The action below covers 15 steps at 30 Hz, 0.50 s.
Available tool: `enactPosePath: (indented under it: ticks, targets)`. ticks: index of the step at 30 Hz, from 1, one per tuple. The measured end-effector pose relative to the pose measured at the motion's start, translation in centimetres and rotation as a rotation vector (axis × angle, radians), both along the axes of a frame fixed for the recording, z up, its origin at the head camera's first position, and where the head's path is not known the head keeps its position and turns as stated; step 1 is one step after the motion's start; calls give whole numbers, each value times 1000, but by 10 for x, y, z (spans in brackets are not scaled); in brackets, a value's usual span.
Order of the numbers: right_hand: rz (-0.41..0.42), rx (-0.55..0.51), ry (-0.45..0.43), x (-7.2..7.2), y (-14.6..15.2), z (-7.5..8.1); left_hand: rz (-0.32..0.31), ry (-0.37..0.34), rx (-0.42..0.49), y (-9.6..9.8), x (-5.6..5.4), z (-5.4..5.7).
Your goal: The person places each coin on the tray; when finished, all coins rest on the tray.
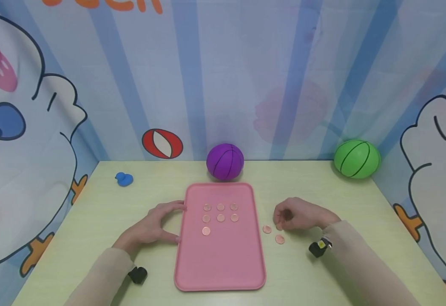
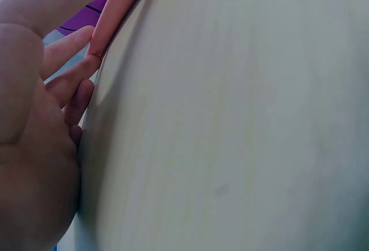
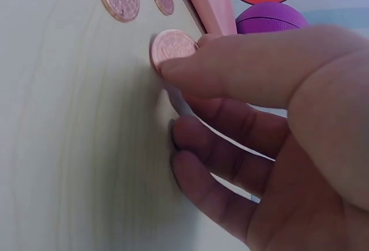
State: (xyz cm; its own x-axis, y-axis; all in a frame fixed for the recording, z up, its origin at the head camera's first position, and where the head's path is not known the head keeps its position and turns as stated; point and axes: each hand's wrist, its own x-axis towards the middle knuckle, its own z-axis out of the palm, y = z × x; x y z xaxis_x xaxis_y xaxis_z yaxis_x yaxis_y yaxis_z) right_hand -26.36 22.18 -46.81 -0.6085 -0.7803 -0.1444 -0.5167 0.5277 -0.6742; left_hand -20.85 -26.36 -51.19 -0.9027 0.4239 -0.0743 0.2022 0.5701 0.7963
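A pink tray (image 1: 223, 265) lies on the table, with several copper coins (image 1: 220, 217) in rows on its upper half. My left hand (image 1: 151, 225) touches the tray's left edge with spread fingertips and thumb; in the left wrist view its fingers meet the pink rim (image 2: 110, 23). Right of the tray, my right hand (image 1: 297, 213) pinches a coin (image 3: 172, 48) between thumb and forefinger, close over the table. Two loose coins, one (image 1: 266, 229) nearer the tray and another (image 1: 279, 239) nearer me, lie flat beside that hand.
A purple ball (image 1: 225, 162) stands just behind the tray. At the back right is a green ball (image 1: 356, 159), and at the back left a small blue duck (image 1: 124, 179). A printed cloth backdrop (image 1: 230, 76) rises along the table's far edge.
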Motion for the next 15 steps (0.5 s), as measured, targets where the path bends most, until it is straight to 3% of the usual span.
enactPosePath:
  ticks: [10,15]
  targets:
    - [-2,-39,16,0,2,0,0,-4,8,0,0,0]
    - [-19,-3,63,1,4,1,-5,3,2,0,0,-1]
